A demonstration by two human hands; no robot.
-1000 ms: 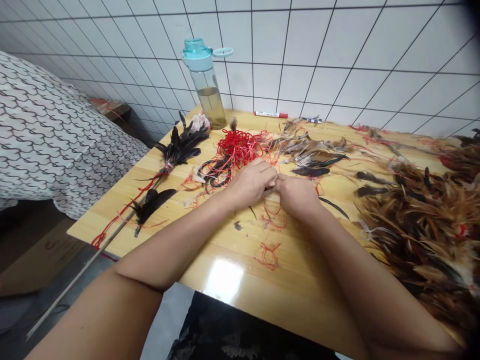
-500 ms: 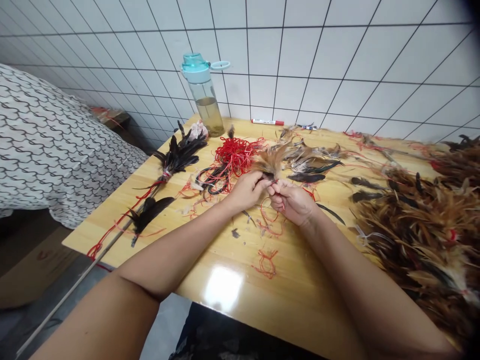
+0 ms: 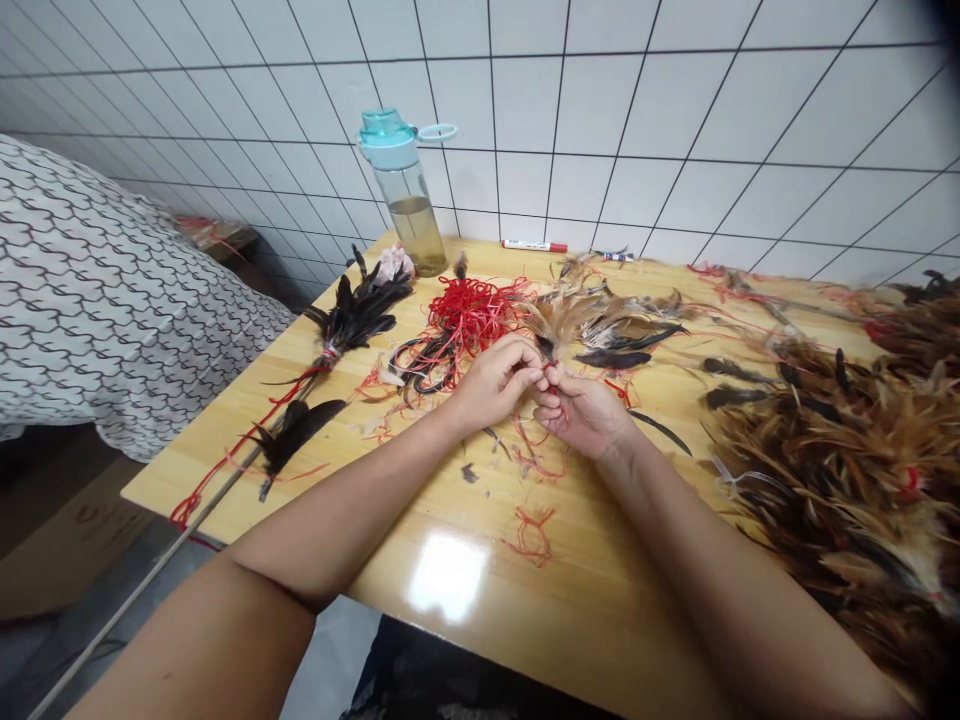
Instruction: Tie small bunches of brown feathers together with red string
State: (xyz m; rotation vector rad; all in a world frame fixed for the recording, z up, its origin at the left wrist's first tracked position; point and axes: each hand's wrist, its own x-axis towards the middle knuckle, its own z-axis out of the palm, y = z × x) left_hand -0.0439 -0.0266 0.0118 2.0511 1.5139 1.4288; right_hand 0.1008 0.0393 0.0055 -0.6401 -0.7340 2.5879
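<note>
My left hand (image 3: 493, 382) and my right hand (image 3: 589, 410) meet above the middle of the wooden table (image 3: 600, 590). Between their fingertips they pinch the base of a small bunch of brown feathers (image 3: 555, 320), whose tips fan up and away from me. Red string (image 3: 551, 385) shows at the pinch, and a loop of it hangs down under my right hand to the table. Both hands are closed on the bunch.
A tangle of red string (image 3: 471, 305) lies just beyond my hands. A thin stick with black feathers (image 3: 352, 315) tied on runs off the left edge. A big heap of brown feathers (image 3: 847, 460) fills the right side. A water bottle (image 3: 405, 200) and a marker (image 3: 534, 245) stand by the tiled wall.
My hands have lifted off the table with the brown feather bunch, which now stands up between my fingers. The red string has come up to the pinch.
</note>
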